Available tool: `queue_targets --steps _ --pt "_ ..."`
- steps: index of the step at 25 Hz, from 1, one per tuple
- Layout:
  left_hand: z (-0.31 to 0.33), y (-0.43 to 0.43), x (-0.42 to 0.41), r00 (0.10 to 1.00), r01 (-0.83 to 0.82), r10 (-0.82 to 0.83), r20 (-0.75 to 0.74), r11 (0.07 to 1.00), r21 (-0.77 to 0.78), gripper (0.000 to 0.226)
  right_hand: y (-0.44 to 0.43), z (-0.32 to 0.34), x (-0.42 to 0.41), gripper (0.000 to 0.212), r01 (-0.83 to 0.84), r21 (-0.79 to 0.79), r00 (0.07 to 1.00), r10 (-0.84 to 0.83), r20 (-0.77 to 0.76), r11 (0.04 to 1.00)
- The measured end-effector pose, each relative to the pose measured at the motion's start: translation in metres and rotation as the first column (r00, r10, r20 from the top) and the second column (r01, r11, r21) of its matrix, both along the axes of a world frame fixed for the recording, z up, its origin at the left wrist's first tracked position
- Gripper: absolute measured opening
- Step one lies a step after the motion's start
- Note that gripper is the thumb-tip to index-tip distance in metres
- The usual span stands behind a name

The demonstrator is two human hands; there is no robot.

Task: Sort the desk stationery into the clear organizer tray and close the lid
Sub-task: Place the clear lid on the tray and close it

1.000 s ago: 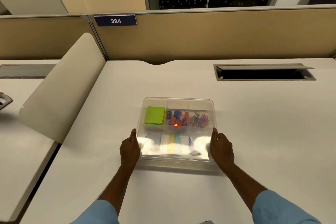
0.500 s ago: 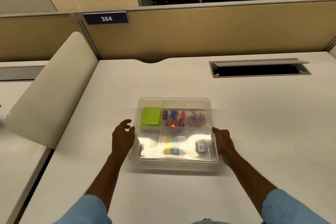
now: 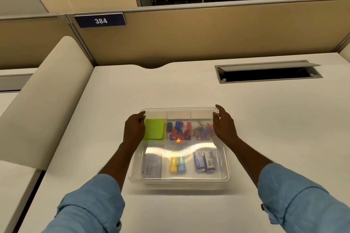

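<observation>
The clear organizer tray (image 3: 179,180) sits on the white desk with its transparent lid (image 3: 179,112) lying on top. Through the lid I see green sticky notes (image 3: 154,131), red and blue clips (image 3: 179,130), coloured paper clips (image 3: 202,131), yellow and blue highlighters (image 3: 178,163), a blue stapler item (image 3: 205,161) and a grey pack (image 3: 152,165). My left hand (image 3: 134,128) rests on the tray's far left corner. My right hand (image 3: 223,125) rests on the far right corner. Both press against the lid's edges.
A curved beige divider panel (image 3: 43,98) rises to the left. An open cable slot (image 3: 269,72) is set into the desk at the back right. A partition wall with a "384" plate (image 3: 100,21) stands behind.
Both hands have slid from the tray's near sides forward to its far corners. The camera has come closer to the tray.
</observation>
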State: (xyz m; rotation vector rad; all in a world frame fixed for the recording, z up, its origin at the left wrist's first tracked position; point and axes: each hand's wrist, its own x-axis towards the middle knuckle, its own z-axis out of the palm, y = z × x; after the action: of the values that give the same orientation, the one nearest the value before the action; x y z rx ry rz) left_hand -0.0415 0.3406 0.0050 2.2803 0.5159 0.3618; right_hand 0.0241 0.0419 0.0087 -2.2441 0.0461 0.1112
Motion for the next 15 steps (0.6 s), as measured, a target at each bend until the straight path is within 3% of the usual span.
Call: queue_targets --steps 4,8,12,15 --pt "-0.003 0.003 0.014 0.994 -0.087 0.087 0.061 0.996 -0.005 0.026 0.007 -0.006 0.014 0.031 0.132 0.047 0.991 -0.133 0.025 0.99" --pt "-0.004 0.009 0.026 0.989 -0.148 0.149 0.001 0.986 -0.081 0.03 0.009 -0.008 0.024 0.034 0.205 0.138 0.978 -0.196 -0.076 0.969" --pt "-0.012 0.016 0.034 0.982 -0.19 0.183 -0.052 0.948 -0.254 0.027 0.008 -0.015 0.024 0.03 0.19 0.215 0.98 -0.173 -0.094 0.958" --pt "-0.014 0.016 0.035 0.995 -0.087 0.098 0.011 0.925 -0.369 0.019 0.008 -0.016 0.023 0.03 0.123 0.188 0.992 -0.122 -0.014 0.974"
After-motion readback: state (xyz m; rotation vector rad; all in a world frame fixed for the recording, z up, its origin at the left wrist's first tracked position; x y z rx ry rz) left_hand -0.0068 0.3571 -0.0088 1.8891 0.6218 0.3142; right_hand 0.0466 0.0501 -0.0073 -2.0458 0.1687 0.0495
